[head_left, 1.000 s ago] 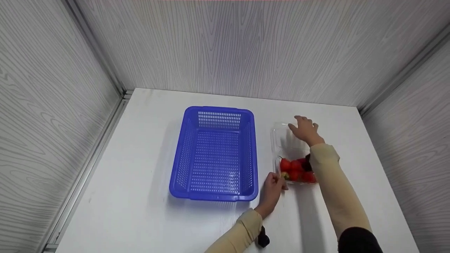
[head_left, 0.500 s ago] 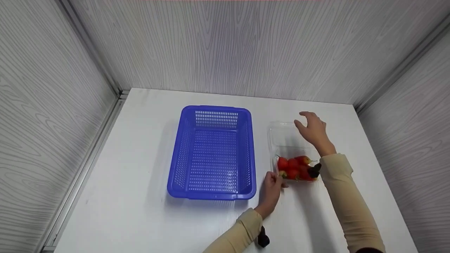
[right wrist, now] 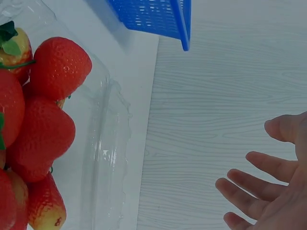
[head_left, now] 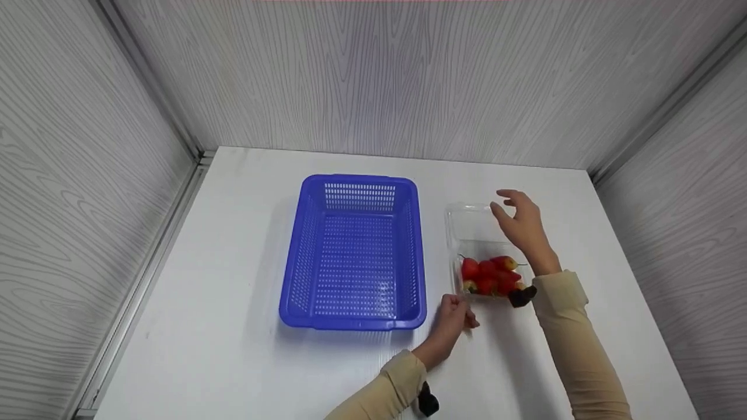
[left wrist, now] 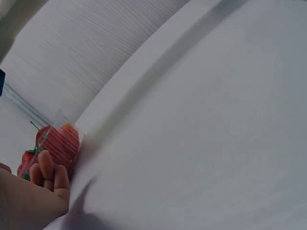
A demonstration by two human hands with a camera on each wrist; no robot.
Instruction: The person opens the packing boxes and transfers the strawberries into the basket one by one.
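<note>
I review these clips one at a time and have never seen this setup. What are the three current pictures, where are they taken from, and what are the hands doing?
There is no machine here: a person works with two bare hands and wears three cameras. The wide picture comes from the head camera, looking down at a white table walled by grey panels. The other two come from cameras on each wrist, so they show close, tilted views.

On the table stands a blue perforated basket with nothing in it. To its right lies a clear plastic clamshell box with its lid folded back, holding red strawberries.

The left hand pinches the box's near corner. The left wrist view shows its fingers against the clear wall. The right hand hovers open above the lid, holding nothing; the right wrist view shows its spread fingers beside the strawberries.
</note>
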